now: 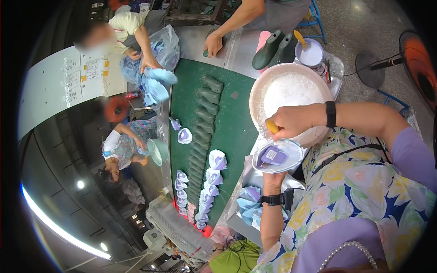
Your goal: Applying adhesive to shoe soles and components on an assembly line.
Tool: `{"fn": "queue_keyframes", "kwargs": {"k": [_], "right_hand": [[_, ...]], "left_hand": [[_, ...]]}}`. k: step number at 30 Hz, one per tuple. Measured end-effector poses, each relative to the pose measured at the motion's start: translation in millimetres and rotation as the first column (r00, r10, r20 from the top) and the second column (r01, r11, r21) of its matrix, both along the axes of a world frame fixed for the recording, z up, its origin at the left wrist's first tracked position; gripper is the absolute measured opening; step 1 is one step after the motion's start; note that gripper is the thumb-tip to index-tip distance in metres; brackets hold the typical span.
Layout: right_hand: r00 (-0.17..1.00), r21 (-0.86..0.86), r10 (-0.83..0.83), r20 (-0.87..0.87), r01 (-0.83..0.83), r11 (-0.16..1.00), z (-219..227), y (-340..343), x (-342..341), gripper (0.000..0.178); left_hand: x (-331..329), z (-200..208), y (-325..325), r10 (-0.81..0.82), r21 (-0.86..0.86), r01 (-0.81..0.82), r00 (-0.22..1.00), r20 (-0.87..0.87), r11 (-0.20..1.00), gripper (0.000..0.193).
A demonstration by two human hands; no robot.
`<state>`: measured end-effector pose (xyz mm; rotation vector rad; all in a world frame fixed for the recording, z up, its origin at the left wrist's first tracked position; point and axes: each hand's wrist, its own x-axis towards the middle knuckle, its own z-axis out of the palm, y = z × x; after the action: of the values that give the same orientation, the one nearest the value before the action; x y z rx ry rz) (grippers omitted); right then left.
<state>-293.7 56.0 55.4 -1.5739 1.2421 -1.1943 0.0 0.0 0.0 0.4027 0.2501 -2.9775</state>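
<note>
Left hand: Your palm is turned up beneath the white-and-lavender, cup-shaped shoe upper and grips it from below; most fingers are hidden, so you cannot tell how tight the hold is.
Right hand: Your fingers are curled shut around a short yellow tool handle, just above the upper; its working end cannot be made out.
Upper position: In your left hand, just beside the near side of the round, pale pink plastic basin of white, foamy-looking material.
Reason for hold: Support from below appears to leave the opening exposed to your right hand; holding it beside the basin probably shortens your reach.
Upper appearance: Rounded, open, white rim and lining; lavender tongue-like part inside, bearing a small pale label.
Belt: Ahead, a flat green conveyor belt carries dark green, foot-shaped shoe lasts in a line, with white-and-lavender uppers alongside; the rows probably make each piece easy to pick out.
</note>
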Motion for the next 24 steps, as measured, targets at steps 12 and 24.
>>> {"fn": "queue_keyframes", "kwargs": {"k": [12,24], "right_hand": [[0.986,-0.117,0.008,-0.165,-0.028,0.993,9.7,-4.7,2.7,0.018],[0.967,0.133,-0.231,-0.11,0.245,0.96,15.4,-17.3,16.1,0.035]], "left_hand": [[-22.6,38.5,-7.5,0.447,-0.549,-0.11,0.72,0.531,0.829,0.042],[4.2,31.7,-19.1,0.603,-0.782,0.02,0.626,0.495,0.622,0.045]]}}
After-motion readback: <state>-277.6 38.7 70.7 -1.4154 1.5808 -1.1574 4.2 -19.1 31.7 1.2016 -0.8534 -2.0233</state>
